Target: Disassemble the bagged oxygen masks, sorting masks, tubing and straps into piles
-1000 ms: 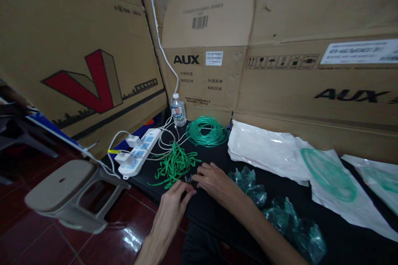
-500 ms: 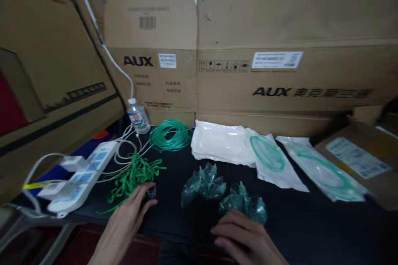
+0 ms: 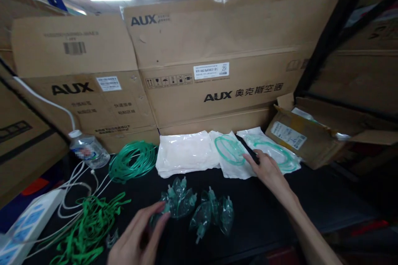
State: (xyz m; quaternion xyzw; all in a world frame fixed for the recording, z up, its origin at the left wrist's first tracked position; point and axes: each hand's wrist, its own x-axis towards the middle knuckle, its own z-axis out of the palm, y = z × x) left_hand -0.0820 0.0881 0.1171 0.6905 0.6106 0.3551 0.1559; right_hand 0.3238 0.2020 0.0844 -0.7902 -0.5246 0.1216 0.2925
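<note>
My left hand is curved in the front, its thumb and forefinger slightly apart beside a cluster of clear green plastic masks; the fingertips overlap the nearest one. To the right lies a second cluster of clear green masks. My right hand reaches over two white pouches, thumb and forefinger parted over the dark gap between them. The left pouch shows coiled green tubing. Green tubing also shows in the right pouch, which my wrist partly covers.
Flat white packs are stacked by a coil of green tubing. Green elastic straps, white cables and a power strip lie left, near a clear bottle. Cardboard panels stand behind; an open carton is right.
My right hand has moved from the masks at the front to the pouches farther back. My left hand has gone from the green straps to the left mask cluster. The view has turned right.
</note>
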